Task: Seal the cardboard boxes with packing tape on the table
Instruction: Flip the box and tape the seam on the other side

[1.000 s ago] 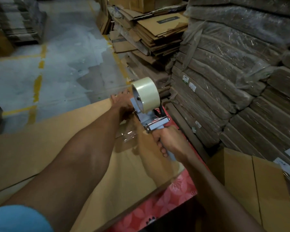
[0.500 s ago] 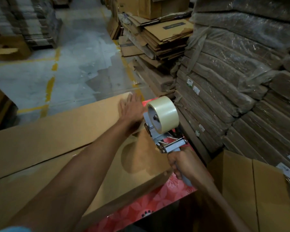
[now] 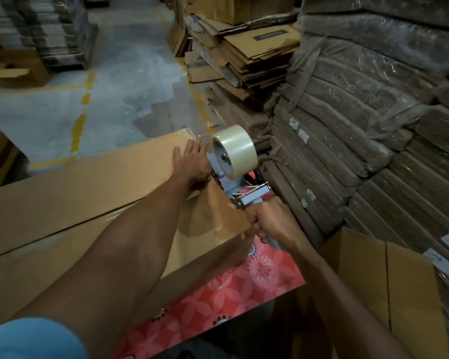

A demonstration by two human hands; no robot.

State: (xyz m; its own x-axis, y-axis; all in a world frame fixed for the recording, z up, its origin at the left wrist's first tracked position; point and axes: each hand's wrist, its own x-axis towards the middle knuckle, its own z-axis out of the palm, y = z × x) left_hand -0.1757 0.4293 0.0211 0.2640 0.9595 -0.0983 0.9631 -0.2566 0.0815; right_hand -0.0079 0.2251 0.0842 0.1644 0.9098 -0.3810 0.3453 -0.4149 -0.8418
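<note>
Cardboard box point(image 3: 75, 198) is lying on the red-flowered surface point(image 3: 244, 278), with its long axis and flap seam point(image 3: 62, 231) running leftward from both hands. The left hand point(image 3: 192, 161) is pressing flat, fingers straight, on the box's right end. The right hand point(image 3: 272, 221) is gripping the tape dispenser point(image 3: 244, 193) by its handle just beside that end. The box flaps are lying closed, hiding any contents.
</note>
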